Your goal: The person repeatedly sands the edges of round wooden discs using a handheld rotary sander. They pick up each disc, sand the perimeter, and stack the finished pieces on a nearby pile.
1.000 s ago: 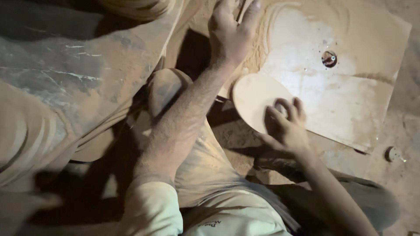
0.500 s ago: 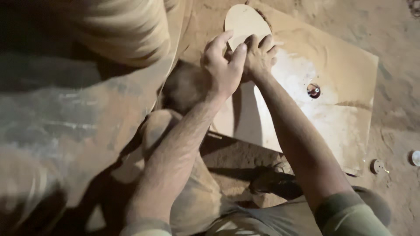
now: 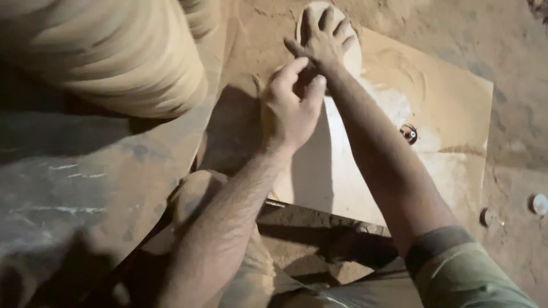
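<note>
The right hand [image 3: 326,35] lay flat, fingers spread wide, pressing a pale oval disc [image 3: 351,54] at the far edge of the dusty board [image 3: 451,108] — the flattening step, by the look of it. The left hand [image 3: 291,108] hovered just behind it, fingers loosely curled and narrow, thumb near the forefinger, holding nothing I could make out. The disc's long axis ran away from the person, its far end pointing toward the sandy ground [image 3: 456,34]. Lifting it would likely call for a careful slide under the rim — it looked thin. A small round knob [image 3: 409,133] sat on the board, well apart.
</note>
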